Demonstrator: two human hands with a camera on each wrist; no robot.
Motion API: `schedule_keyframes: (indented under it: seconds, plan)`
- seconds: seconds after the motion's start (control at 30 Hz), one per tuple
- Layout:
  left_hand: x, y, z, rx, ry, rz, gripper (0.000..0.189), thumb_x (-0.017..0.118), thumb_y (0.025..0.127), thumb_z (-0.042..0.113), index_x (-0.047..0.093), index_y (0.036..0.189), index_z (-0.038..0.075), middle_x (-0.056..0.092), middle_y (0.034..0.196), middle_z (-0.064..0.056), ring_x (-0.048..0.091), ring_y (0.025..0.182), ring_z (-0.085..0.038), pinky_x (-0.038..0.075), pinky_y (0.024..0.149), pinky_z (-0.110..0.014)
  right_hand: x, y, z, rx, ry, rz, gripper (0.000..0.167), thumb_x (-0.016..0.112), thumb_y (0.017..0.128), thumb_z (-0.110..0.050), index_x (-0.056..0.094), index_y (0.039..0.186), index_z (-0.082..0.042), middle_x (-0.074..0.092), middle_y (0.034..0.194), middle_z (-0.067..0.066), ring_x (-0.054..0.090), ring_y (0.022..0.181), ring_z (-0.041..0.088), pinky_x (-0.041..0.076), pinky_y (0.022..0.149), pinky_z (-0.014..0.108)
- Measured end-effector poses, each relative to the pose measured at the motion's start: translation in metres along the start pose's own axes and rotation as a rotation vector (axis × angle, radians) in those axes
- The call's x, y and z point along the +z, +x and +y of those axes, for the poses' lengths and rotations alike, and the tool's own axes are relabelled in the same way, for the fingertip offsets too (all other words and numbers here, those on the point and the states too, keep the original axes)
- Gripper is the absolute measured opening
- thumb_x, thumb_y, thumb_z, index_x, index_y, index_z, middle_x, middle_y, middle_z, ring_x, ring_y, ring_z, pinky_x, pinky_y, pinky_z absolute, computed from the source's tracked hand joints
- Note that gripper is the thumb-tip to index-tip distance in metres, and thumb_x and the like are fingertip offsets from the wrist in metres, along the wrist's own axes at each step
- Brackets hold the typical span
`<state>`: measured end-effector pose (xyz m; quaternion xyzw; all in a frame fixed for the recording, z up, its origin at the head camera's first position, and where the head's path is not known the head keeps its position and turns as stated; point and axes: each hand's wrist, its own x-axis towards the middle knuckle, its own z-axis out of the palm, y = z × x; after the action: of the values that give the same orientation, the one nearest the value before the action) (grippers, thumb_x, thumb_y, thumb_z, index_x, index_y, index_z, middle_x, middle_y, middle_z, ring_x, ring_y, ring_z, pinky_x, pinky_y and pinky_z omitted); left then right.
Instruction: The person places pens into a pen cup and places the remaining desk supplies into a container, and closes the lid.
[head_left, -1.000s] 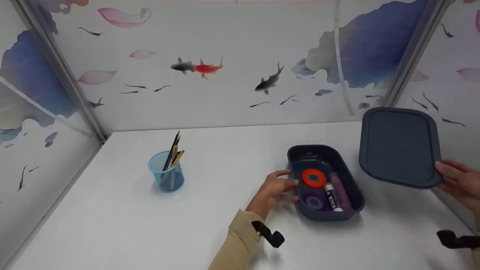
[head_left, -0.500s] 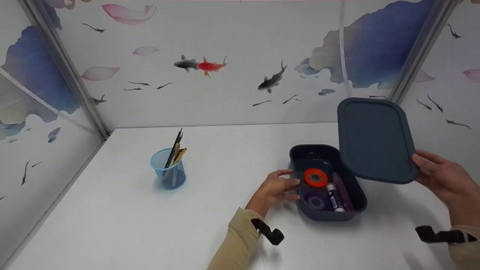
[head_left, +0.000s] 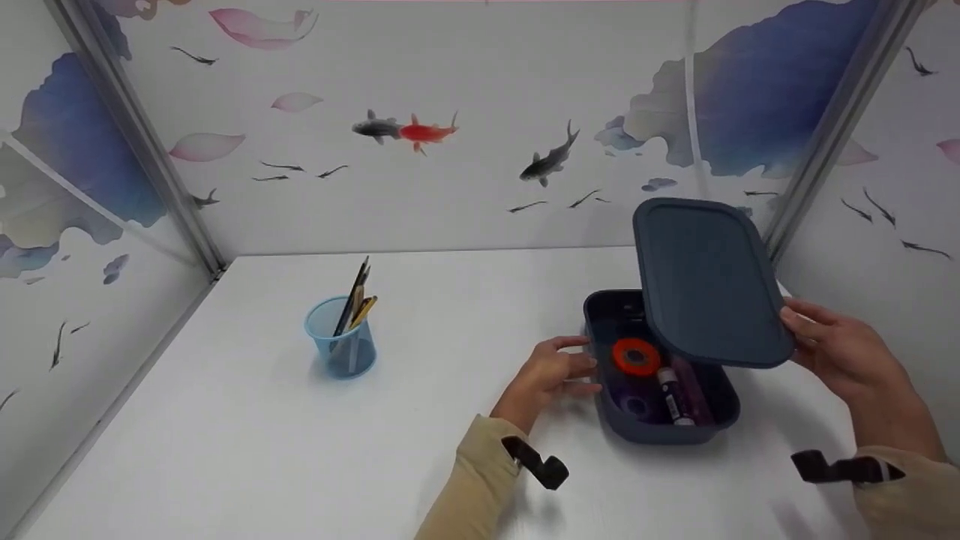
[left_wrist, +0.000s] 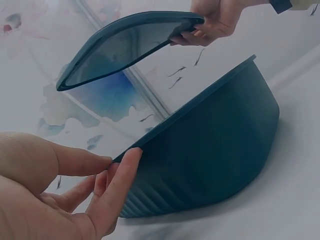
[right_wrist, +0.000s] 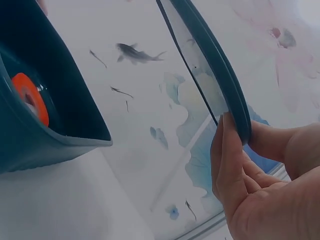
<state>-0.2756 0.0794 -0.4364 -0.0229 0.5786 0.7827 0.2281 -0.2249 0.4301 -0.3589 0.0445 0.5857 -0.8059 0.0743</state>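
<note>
A dark blue box (head_left: pixel 660 433) stands on the right part of the table. Inside lie an orange ring-shaped roll (head_left: pixel 635 358), a purple ring-shaped item (head_left: pixel 634 406), a white-and-dark tube like a glue stick (head_left: pixel 675 397) and a long purplish item (head_left: pixel 696 394). My left hand (head_left: pixel 547 373) touches the box's left side, fingertips at the rim and outer wall in the left wrist view. My right hand (head_left: pixel 844 352) pinches the edge of a matching blue lid (head_left: pixel 712 289) between thumb and fingers. Tilted above the box, the lid hides its far right part.
A light blue mesh cup (head_left: pixel 345 356) with several pencils (head_left: pixel 354 304) stands on the left of the white table (head_left: pixel 225 435). Walls printed with fish and petals rise behind and at both sides of the table (head_left: pixel 480 202).
My right hand has carried the lid leftward from beside the box to over its right part. My left hand stays at the box's left side.
</note>
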Motion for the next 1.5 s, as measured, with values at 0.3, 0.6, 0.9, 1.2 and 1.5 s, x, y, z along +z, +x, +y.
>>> schedule_keyframes:
  seconds: [0.3, 0.6, 0.9, 1.2, 1.5]
  plan:
    - [0.005, -0.005, 0.013, 0.126, -0.006, -0.015, 0.040, 0.060, 0.099, 0.011, 0.057, 0.138, 0.003, 0.067, 0.118, -0.017, 0.066, 0.086, -0.016, 0.064, 0.079, -0.037, 0.022, 0.006, 0.003, 0.008, -0.132, -0.013, 0.021, 0.063, 0.098, -0.012, 0.078, 0.098, -0.028, 0.077, 0.089, -0.005, 0.073, 0.079, 0.009, 0.060, 0.073, 0.022]
    - [0.014, -0.012, 0.022, 0.235, -0.039, -0.051, 0.040, 0.060, 0.101, 0.022, 0.057, 0.139, 0.010, 0.067, 0.118, -0.013, 0.070, 0.092, -0.017, 0.064, 0.081, -0.038, 0.029, 0.011, 0.011, 0.014, -0.262, -0.026, 0.020, 0.064, 0.098, -0.017, 0.074, 0.101, -0.035, 0.077, 0.090, -0.008, 0.073, 0.082, 0.007, 0.059, 0.075, 0.022]
    - [0.016, -0.013, 0.019, 0.240, -0.078, -0.018, 0.042, 0.069, 0.093, 0.009, 0.061, 0.134, 0.011, 0.072, 0.111, -0.012, 0.072, 0.085, -0.017, 0.065, 0.075, -0.037, 0.027, 0.013, 0.020, 0.040, -0.317, -0.010, 0.019, 0.066, 0.097, -0.019, 0.072, 0.099, -0.037, 0.076, 0.089, -0.010, 0.073, 0.082, 0.006, 0.059, 0.075, 0.022]
    - [0.016, -0.014, 0.021, 0.245, -0.032, -0.001, 0.046, 0.071, 0.090, 0.004, 0.060, 0.135, 0.007, 0.072, 0.113, -0.015, 0.073, 0.084, -0.017, 0.065, 0.073, -0.040, 0.022, 0.016, 0.021, 0.028, -0.585, -0.049, 0.031, 0.063, 0.099, -0.027, 0.057, 0.129, -0.034, 0.072, 0.097, -0.017, 0.069, 0.092, 0.002, 0.058, 0.080, 0.024]
    - [0.011, -0.013, 0.015, 0.198, 0.036, 0.025, 0.044, 0.071, 0.090, 0.005, 0.061, 0.133, 0.004, 0.071, 0.113, -0.014, 0.073, 0.092, -0.021, 0.065, 0.072, -0.039, 0.027, 0.017, 0.025, 0.056, -0.895, -0.009, 0.080, 0.067, 0.095, -0.044, 0.036, 0.153, 0.001, 0.060, 0.111, -0.017, 0.060, 0.093, -0.009, 0.060, 0.084, 0.025]
